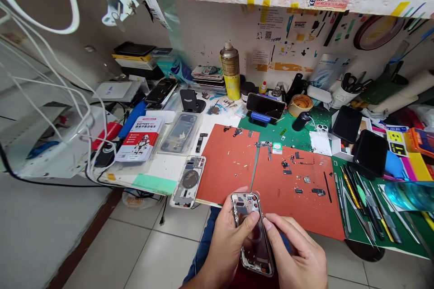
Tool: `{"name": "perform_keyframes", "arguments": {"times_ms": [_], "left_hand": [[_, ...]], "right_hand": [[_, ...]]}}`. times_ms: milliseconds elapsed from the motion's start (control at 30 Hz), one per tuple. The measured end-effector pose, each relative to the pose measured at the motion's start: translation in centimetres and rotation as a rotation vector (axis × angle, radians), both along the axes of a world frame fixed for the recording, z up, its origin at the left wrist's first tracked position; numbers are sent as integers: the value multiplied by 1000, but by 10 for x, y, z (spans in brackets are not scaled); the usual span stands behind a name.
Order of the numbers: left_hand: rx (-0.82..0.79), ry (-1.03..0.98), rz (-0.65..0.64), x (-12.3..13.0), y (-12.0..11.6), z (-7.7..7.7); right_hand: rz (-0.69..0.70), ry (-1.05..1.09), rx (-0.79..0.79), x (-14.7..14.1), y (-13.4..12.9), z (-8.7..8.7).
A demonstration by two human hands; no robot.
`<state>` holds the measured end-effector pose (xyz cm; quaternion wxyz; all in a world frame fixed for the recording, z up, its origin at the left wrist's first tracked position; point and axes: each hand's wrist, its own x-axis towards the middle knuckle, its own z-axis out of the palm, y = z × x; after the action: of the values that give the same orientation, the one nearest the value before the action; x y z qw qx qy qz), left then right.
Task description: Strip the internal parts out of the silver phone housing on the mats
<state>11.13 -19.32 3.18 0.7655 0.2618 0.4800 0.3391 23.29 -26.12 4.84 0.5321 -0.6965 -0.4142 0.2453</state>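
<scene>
At 6 o'clock, the left grip (228, 246) is closed on the edge of a slim silver phone frame (254, 253), the right grip (294, 253) apparently pinching its rim (partly hidden).

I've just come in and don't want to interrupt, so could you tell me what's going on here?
A person holds a phone's rear housing between their left hand and right hand, over their lap. Another housing lies on the bench, beside an orange repair mat scattered with small phone parts.
</scene>
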Motion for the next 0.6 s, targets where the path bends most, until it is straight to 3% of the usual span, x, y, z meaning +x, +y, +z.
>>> {"name": "perform_keyframes", "arguments": {"times_ms": [133, 600], "left_hand": [[31, 45, 7, 1, 0, 0], [48, 110, 46, 2, 2, 0]], "right_hand": [[-82, 88, -15, -7, 1, 1], [-72, 93, 65, -12, 4, -3]]}}
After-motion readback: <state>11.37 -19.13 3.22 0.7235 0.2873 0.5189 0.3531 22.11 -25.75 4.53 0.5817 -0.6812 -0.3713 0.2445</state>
